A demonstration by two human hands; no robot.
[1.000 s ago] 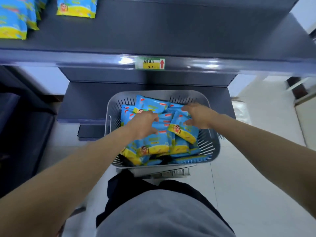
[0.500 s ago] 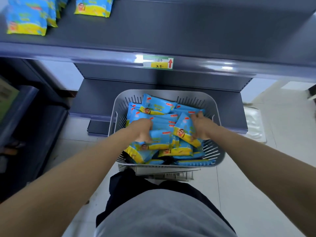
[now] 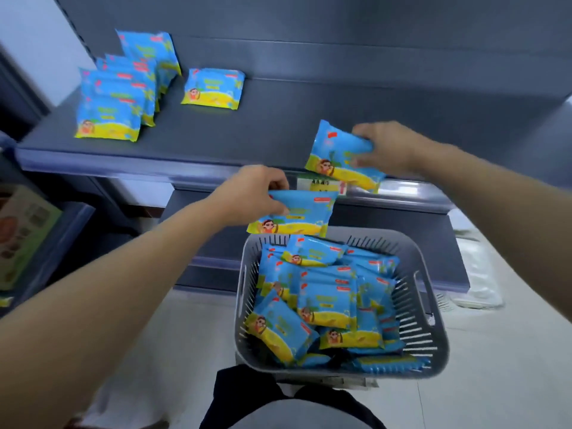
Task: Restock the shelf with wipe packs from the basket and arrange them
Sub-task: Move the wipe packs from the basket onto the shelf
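My left hand point(image 3: 250, 196) pinches a blue and yellow wipe pack point(image 3: 297, 213) by its left edge, in the air just above the basket's far rim. Higher and to the right, my right hand point(image 3: 390, 148) grips a second wipe pack point(image 3: 337, 153) over the front edge of the dark shelf point(image 3: 278, 125). The grey slotted basket point(image 3: 433, 320) below holds several more packs point(image 3: 325, 301) in a loose pile. On the shelf's left end a row of packs point(image 3: 114, 100) stands leaning, and a single pack point(image 3: 213, 88) lies flat beside it.
A price label point(image 3: 325, 187) sits on the shelf's front rail, partly hidden by the held packs. A lower shelf point(image 3: 402, 243) lies behind the basket. Green boxes point(image 3: 21, 233) are at the far left. White packaging point(image 3: 476, 274) lies on the pale floor at right.
Both hands have risen out of the basket, each with one pack lifted toward the shelf. The view has tilted up and the shelf's top now shows.
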